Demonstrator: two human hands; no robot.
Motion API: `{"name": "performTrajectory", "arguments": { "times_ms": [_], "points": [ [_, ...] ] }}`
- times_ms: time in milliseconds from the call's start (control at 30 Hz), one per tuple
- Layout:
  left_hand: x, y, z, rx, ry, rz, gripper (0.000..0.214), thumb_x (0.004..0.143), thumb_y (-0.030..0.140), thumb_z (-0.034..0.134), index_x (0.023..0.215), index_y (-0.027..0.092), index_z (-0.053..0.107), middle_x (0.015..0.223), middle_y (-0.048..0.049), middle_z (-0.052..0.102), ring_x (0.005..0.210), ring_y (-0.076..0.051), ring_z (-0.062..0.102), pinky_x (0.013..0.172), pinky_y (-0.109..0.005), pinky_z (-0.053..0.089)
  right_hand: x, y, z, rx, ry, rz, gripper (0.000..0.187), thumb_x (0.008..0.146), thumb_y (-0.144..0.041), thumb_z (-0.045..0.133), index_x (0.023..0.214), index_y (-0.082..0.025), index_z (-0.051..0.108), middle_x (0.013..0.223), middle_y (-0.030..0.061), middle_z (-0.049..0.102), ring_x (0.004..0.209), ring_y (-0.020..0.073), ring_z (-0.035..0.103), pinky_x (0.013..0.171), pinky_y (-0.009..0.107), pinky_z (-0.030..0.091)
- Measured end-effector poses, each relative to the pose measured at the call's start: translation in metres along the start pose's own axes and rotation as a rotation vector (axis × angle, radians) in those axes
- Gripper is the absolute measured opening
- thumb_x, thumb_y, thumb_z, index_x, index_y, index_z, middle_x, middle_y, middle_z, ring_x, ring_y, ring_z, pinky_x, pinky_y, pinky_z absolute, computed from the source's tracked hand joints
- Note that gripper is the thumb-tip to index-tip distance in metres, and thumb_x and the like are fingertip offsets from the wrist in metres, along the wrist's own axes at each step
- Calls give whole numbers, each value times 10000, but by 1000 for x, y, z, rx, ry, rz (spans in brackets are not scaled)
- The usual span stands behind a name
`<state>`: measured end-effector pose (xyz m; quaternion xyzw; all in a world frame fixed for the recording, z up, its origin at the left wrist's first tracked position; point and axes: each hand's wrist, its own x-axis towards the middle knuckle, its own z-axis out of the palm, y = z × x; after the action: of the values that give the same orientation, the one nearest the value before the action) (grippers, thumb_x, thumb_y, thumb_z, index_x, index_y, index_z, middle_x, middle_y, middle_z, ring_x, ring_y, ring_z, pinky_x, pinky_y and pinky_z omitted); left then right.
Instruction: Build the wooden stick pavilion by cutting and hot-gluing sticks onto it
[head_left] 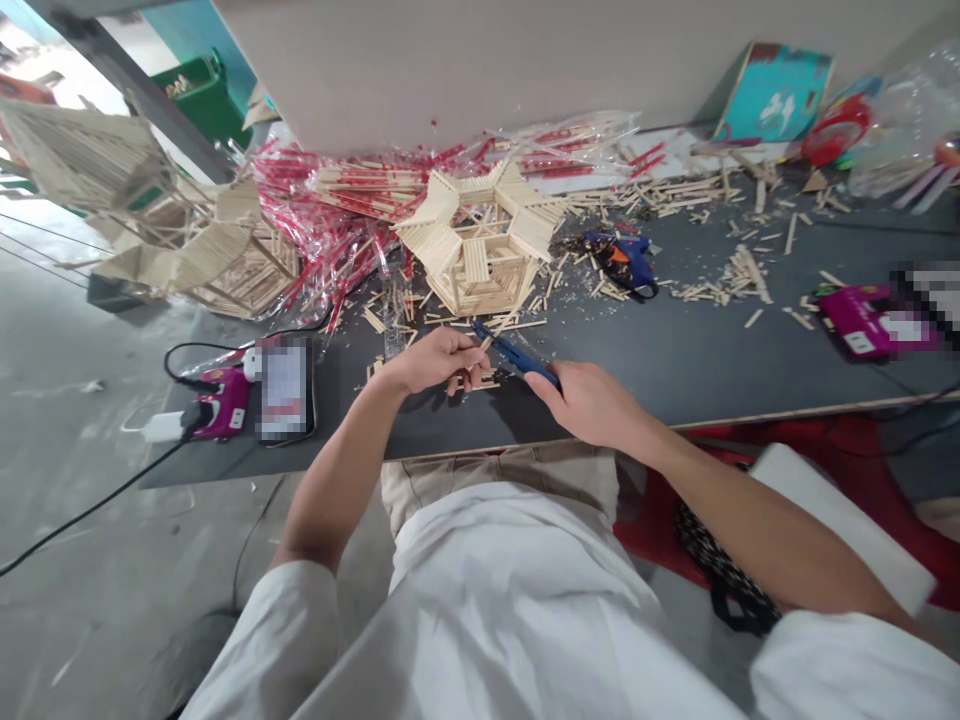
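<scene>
Thin pale wooden stick, light and likely brittle, best held near its end, sits pinched in the fingers of the left hand, its tip apparently at the jaws of blue-handled pliers, which the curled fingers of the right hand grip.

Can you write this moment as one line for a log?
Left hand: wooden stick | Right hand: blue-handled cutters | Beyond: stick-built model

Dark grey workbench strewn with popsicle sticks, glue gun
</scene>
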<state>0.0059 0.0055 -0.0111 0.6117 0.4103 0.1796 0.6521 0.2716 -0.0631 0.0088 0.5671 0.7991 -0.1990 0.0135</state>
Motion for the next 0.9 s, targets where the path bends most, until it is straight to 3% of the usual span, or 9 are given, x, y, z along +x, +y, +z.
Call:
{"name": "performTrajectory", "arguments": {
  "times_ms": [900],
  "points": [
    [1, -5, -4, 6, -37, 11, 346, 986, 418, 745, 867, 95, 720, 705, -88, 741, 579, -130, 689, 424, -177, 515, -1, 3, 10, 14, 71, -17, 580, 1155, -593, 290, 908, -198, 634, 924, 140, 762, 857, 285, 711, 690, 358, 326]
  ]
}}
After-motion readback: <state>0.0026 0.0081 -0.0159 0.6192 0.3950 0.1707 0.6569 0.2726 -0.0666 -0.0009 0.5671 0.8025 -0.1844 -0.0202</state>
